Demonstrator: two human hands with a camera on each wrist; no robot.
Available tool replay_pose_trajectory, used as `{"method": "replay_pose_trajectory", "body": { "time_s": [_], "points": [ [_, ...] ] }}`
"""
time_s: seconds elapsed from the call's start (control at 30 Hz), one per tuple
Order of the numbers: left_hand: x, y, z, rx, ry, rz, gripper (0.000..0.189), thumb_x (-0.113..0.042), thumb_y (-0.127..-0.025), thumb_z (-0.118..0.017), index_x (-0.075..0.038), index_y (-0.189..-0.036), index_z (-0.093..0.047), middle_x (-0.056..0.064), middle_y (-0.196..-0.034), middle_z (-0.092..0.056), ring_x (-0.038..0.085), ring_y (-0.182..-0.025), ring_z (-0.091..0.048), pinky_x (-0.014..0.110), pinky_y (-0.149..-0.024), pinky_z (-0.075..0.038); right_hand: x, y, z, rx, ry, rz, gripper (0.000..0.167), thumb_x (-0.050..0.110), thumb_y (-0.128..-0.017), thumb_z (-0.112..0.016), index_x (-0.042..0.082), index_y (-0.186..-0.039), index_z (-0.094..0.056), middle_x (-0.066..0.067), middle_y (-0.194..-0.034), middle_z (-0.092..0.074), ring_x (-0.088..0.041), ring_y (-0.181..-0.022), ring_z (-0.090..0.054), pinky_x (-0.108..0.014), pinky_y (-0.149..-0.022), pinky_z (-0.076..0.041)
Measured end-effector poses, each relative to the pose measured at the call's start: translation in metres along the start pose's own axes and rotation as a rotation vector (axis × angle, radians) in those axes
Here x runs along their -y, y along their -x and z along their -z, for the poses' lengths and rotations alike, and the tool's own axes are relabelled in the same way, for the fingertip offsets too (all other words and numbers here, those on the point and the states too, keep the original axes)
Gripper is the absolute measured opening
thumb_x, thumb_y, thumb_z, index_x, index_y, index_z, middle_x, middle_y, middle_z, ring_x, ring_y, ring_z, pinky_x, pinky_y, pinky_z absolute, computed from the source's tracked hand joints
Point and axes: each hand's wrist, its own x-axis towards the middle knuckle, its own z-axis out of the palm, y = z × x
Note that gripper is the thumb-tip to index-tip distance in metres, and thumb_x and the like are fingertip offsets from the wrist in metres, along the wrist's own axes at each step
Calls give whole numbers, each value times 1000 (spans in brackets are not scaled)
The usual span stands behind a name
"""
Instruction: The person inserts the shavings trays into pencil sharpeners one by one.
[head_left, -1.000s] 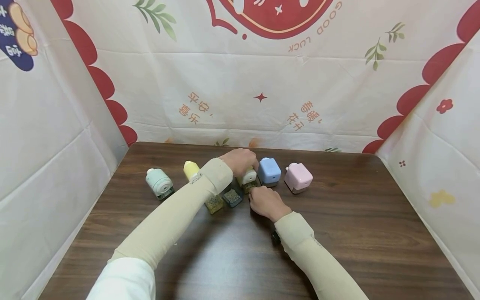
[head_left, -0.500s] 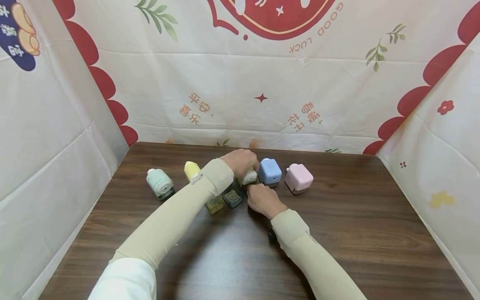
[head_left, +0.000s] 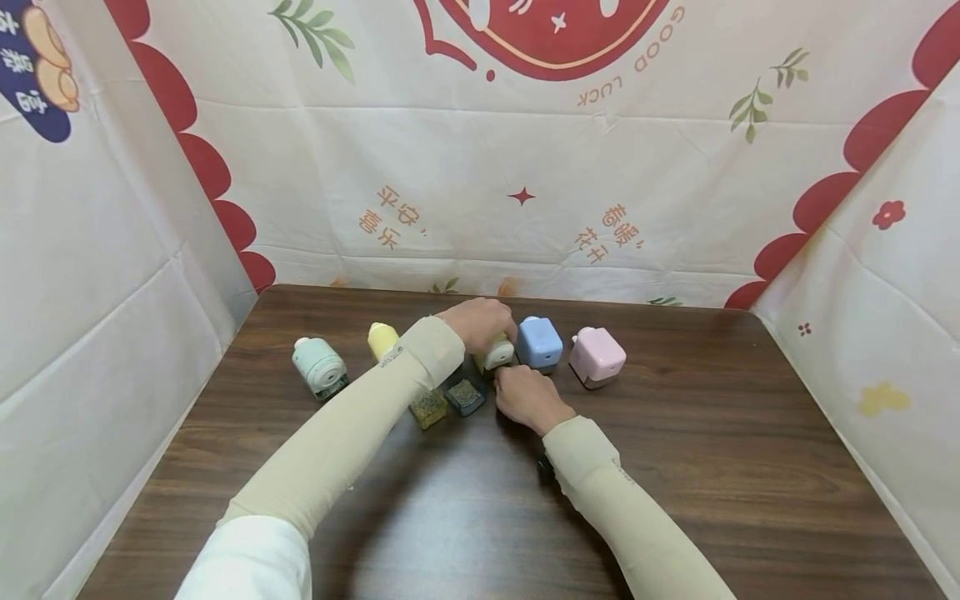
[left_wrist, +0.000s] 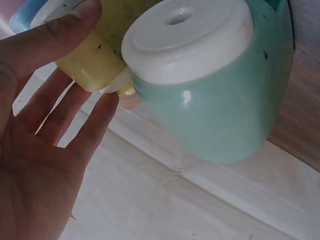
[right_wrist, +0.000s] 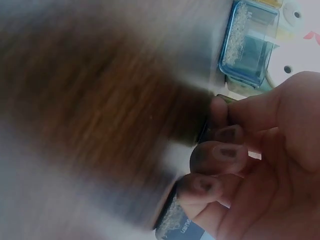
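My left hand [head_left: 480, 323] grips a yellow pencil sharpener [left_wrist: 95, 62] with a white face, thumb on one side and fingers round the other. My right hand [head_left: 528, 398] is low in front of that sharpener, thumb and curled fingers pinching its drawer [right_wrist: 226, 98], which they mostly hide. Beside it stands a green pencil sharpener [left_wrist: 210, 115] with a white face, largely covered by my left arm in the head view. Its bluish clear drawer [head_left: 465, 396] sticks out with shavings inside. Left of that, another yellow sharpener [head_left: 382, 337] has its drawer [head_left: 429, 408] out too.
A mint pencil sharpener [head_left: 318, 367] lies at the far left of the row. To the right of my hands stand a blue sharpener [head_left: 538, 342], close by, and a pink one [head_left: 597, 357]. A printed cloth [head_left: 480, 242] hangs behind the wooden table [head_left: 712, 467].
My right hand has shifted slightly left and toward the sharpener, covering the shavings drawer that showed a second ago. My left hand has kept its hold.
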Motion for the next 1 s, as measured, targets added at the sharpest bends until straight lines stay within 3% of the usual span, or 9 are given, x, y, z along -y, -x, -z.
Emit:
{"method": "replay_pose_trajectory", "body": {
  "time_s": [0.33,0.63,0.77,1.0],
  "points": [
    [2,-1,3,1,46,-39,37,8,-97,-71,-9,-128,-80,11,-129,-76,25,-120,-68,37,-102,-56,-1,5,8,-4,12,-40,28,18,-111,-50,7,-95,-70,-15,-102,-74,-35,-94,-75,-58,-78,-62],
    [3,-8,-1,-29,6,-50,35,2,-101,-72,-11,-133,-78,13,-129,-74,24,-116,-68,37,-101,-57,-3,17,23,-63,12,-34,22,25,-110,-59,7,-99,-69,-12,-95,-69,-32,-82,-69,-53,-68,-58],
    [4,-7,-2,-49,42,-45,35,2,-100,-72,-9,-133,-77,13,-127,-75,24,-114,-69,37,-101,-57,0,23,31,-100,13,-16,20,24,-109,-61,7,-101,-68,-11,-92,-67,-29,-77,-66,-49,-63,-56],
    [17,2,1,-100,89,-29,34,-1,-101,-64,-5,-133,-76,14,-128,-76,27,-115,-71,37,-101,-59,12,32,42,-238,54,48,18,24,-106,-66,7,-100,-68,-14,-98,-70,-37,-78,-72,-55,-61,-59]
  ]
}}
